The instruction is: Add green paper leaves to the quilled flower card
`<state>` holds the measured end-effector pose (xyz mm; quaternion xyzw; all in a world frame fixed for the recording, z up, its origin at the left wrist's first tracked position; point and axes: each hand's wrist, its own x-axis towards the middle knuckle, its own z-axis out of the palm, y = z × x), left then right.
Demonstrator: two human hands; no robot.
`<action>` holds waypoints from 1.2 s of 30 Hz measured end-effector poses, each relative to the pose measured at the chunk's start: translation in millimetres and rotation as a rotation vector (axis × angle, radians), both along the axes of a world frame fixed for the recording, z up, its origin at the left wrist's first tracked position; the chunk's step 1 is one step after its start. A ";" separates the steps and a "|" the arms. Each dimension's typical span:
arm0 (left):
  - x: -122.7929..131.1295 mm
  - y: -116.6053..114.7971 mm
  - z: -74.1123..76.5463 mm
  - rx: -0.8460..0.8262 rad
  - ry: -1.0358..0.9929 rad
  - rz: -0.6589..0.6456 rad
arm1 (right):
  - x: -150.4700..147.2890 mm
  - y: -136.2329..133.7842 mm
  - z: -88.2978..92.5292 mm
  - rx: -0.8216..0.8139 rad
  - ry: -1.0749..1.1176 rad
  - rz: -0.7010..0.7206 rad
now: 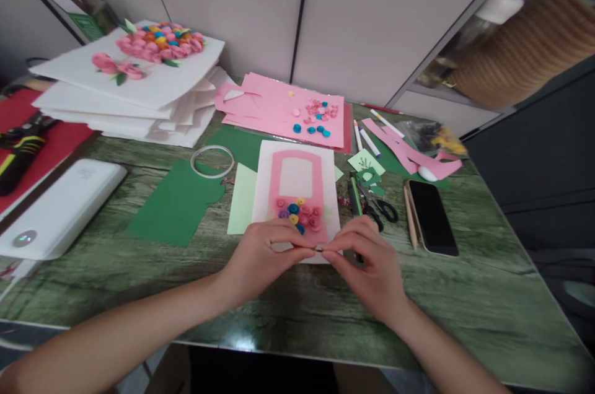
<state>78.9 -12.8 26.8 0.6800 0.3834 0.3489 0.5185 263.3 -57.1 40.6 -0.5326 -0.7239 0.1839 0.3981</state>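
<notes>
My left hand (267, 251) and my right hand (367, 258) meet at the near edge of a white sheet (264, 189). Thumb and forefinger of each are pinched together, fingertips almost touching. Between them shows a tiny dark and pale sliver, too small to name. A pink paper basket shape (317, 180) with a tall arched handle lies on the sheet. Rolled paper flowers (304, 211) in pink, blue, yellow and purple sit on its lower part, partly hidden by my left fingers. Just beyond my right hand lie a green cutter (354, 196) and black-handled scissors (385, 209).
A phone (432, 217) and a wooden stick (411, 220) lie at right. Pink sheets (269, 106) with small paper rolls lie behind. At left are green paper (171, 208), a tape ring (193, 161), a white power bank (65, 202), pliers (21, 161) and stacked white sheets (153, 100) bearing paper flowers.
</notes>
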 end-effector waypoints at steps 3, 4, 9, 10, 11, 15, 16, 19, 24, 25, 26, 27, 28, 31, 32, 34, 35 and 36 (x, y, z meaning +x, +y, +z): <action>1.1 1.5 2.3 0.003 -0.024 0.003 | 2.5 0.3 1.7 -0.009 0.000 0.000; 1.6 1.8 3.2 0.006 -0.028 -0.001 | 3.1 0.0 2.1 -0.015 -0.004 0.003; 2.8 -0.5 4.4 0.044 0.016 -0.016 | 1.8 -2.6 1.9 -0.023 -0.040 0.050; 2.7 -1.4 3.7 0.055 0.020 -0.022 | 1.1 -2.8 1.6 -0.022 -0.044 0.051; 2.5 -2.1 2.9 0.066 0.020 -0.025 | 0.5 -2.8 1.2 -0.021 -0.048 0.048; 2.1 -3.5 0.7 0.096 0.008 -0.029 | -0.4 -2.0 0.1 -0.006 -0.074 0.045; 2.2 -3.5 0.9 0.099 0.015 -0.034 | -0.3 -1.9 -0.3 0.000 -0.079 0.050; 2.6 -3.2 2.9 0.104 0.049 -0.051 | -0.7 -1.9 -1.4 0.008 -0.095 0.059; 2.2 -3.5 5.4 0.084 0.084 -0.075 | -2.1 -1.8 -0.6 -0.020 -0.067 0.050; 2.0 -3.6 5.5 0.074 0.084 -0.080 | -2.1 -1.6 0.3 -0.036 -0.058 0.055; 1.8 -3.6 5.8 0.061 0.083 -0.084 | -1.7 -1.4 1.2 -0.058 -0.050 0.063; 1.7 -3.5 6.1 0.047 0.082 -0.089 | -1.2 -1.2 2.2 -0.084 -0.042 0.071; 1.7 -3.3 6.5 0.033 0.082 -0.088 | -0.6 -0.9 3.0 -0.106 -0.034 0.076; 2.2 -2.6 8.3 -0.003 0.086 -0.079 | 1.5 -0.2 4.1 -0.129 -0.004 0.071; 2.3 -2.3 8.8 -0.014 0.088 -0.078 | 2.0 0.0 4.0 -0.133 0.004 0.068; 2.2 -1.5 9.4 -0.053 0.081 -0.084 | 2.9 0.5 3.6 -0.153 0.017 0.066; 2.0 -1.0 9.4 -0.086 0.065 -0.091 | 3.3 0.8 3.5 -0.166 0.029 0.065; 1.6 -0.3 9.2 -0.126 0.041 -0.099 | 3.6 1.2 3.4 -0.177 0.044 0.062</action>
